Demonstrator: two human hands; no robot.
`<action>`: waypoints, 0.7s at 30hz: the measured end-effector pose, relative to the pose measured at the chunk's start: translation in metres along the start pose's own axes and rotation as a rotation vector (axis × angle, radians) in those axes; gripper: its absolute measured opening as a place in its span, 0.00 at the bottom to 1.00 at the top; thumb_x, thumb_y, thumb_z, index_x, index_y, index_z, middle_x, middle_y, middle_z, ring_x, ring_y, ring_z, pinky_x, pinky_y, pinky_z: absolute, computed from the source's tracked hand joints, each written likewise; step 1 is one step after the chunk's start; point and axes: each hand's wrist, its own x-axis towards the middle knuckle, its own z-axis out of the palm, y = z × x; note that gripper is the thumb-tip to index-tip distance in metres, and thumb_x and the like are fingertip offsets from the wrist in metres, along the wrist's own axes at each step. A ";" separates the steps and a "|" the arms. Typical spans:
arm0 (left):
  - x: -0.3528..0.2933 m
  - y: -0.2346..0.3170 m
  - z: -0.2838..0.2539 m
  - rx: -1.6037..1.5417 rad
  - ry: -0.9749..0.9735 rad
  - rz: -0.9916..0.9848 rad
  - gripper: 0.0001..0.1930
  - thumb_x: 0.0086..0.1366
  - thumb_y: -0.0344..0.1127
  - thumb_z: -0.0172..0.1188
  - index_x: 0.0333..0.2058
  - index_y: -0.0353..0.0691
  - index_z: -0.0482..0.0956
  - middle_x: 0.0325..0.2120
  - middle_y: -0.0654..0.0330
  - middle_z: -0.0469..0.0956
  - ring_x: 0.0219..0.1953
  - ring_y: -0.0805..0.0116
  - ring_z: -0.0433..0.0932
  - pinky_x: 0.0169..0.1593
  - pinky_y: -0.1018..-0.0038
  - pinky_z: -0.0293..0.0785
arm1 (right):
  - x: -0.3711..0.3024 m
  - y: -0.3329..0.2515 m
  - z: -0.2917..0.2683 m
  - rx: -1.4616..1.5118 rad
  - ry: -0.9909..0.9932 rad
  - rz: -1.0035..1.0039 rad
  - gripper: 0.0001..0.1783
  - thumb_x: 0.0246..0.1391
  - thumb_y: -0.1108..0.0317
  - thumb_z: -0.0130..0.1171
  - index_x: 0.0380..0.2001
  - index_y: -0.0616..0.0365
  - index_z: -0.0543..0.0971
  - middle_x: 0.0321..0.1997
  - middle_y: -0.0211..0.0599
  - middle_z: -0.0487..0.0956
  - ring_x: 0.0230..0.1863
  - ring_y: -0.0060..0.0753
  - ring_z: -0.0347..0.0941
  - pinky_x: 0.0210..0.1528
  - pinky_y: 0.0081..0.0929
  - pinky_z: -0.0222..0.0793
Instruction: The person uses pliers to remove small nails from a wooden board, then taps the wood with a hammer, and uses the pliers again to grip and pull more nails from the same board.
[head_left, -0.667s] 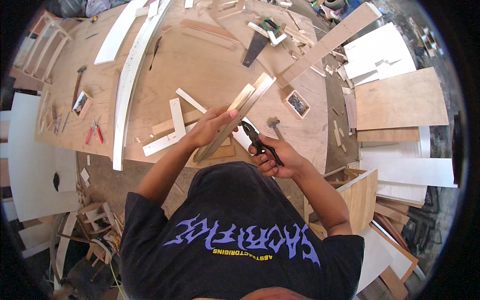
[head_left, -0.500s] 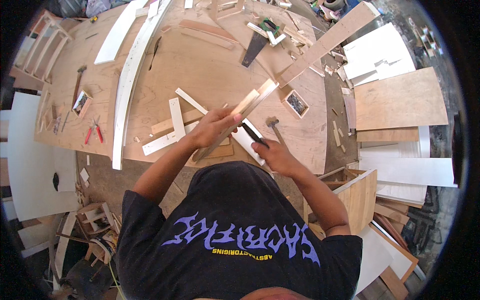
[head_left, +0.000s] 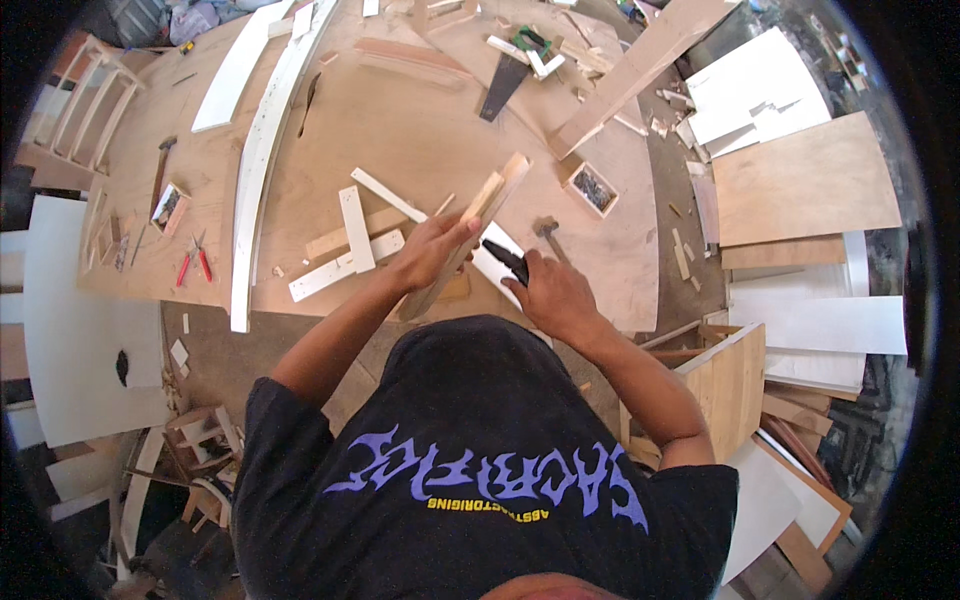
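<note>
My left hand (head_left: 440, 245) is closed round a long wooden piece (head_left: 510, 180), held tilted above the near side of the workbench; a shorter strip lies along its upper part. My right hand (head_left: 555, 295) grips a slim black hand tool (head_left: 507, 262), its narrow tip pointing toward the wood, with a small gap between them. Its exact kind is hard to make out. Beneath the hands, a white board (head_left: 497, 262) lies at a slant, and white-faced strips (head_left: 355, 228) cross one another to the left.
A hammer (head_left: 547, 235) and a box of nails (head_left: 592, 190) lie right of my hands. Farther off are a handsaw (head_left: 505, 85) and a propped plank (head_left: 640, 75). Red-handled pliers (head_left: 193, 262), another hammer (head_left: 162, 165) and a long white board (head_left: 262, 160) are on the left.
My right hand has drawn the black tool slightly back from the wood. The wooden piece has swung a little to the left and stands steeper in my left hand.
</note>
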 end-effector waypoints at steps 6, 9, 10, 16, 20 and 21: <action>0.040 -0.061 -0.035 0.450 0.546 0.191 0.27 0.72 0.54 0.53 0.49 0.30 0.75 0.33 0.51 0.78 0.38 0.61 0.79 0.44 0.60 0.76 | -0.020 0.018 -0.001 0.142 -0.199 -0.053 0.26 0.65 0.44 0.56 0.41 0.59 0.75 0.29 0.43 0.80 0.27 0.43 0.80 0.26 0.38 0.74; 0.017 -0.073 -0.168 -0.125 0.589 0.032 0.27 0.73 0.61 0.49 0.42 0.37 0.74 0.30 0.60 0.75 0.29 0.70 0.76 0.34 0.71 0.77 | -0.073 0.035 -0.034 0.881 -0.615 0.347 0.29 0.65 0.37 0.51 0.39 0.57 0.75 0.26 0.29 0.75 0.21 0.23 0.71 0.23 0.24 0.68; -0.010 -0.057 -0.181 -0.003 0.567 0.001 0.31 0.71 0.66 0.48 0.43 0.37 0.75 0.30 0.60 0.76 0.30 0.71 0.77 0.35 0.71 0.78 | -0.084 0.044 -0.036 0.874 -0.499 0.371 0.30 0.65 0.37 0.51 0.40 0.58 0.76 0.26 0.30 0.75 0.21 0.23 0.71 0.23 0.25 0.68; -0.021 -0.110 -0.080 -0.267 0.353 0.090 0.29 0.72 0.60 0.48 0.47 0.35 0.77 0.35 0.57 0.81 0.35 0.66 0.80 0.40 0.67 0.77 | -0.079 0.125 0.016 1.098 0.086 0.633 0.15 0.65 0.55 0.58 0.41 0.56 0.74 0.25 0.29 0.72 0.20 0.21 0.68 0.19 0.25 0.63; 0.013 -0.118 0.030 -0.181 0.341 0.121 0.27 0.74 0.55 0.51 0.55 0.36 0.75 0.37 0.57 0.80 0.40 0.68 0.78 0.46 0.69 0.75 | -0.053 0.137 0.047 1.508 0.168 0.710 0.08 0.64 0.65 0.59 0.39 0.57 0.74 0.24 0.31 0.72 0.21 0.25 0.70 0.20 0.27 0.66; 0.019 -0.112 0.060 -0.162 0.349 0.139 0.27 0.74 0.54 0.51 0.57 0.35 0.74 0.38 0.57 0.79 0.40 0.68 0.78 0.46 0.69 0.74 | -0.046 0.143 0.051 1.507 0.168 0.746 0.08 0.64 0.65 0.58 0.39 0.58 0.74 0.24 0.31 0.72 0.21 0.26 0.70 0.20 0.28 0.67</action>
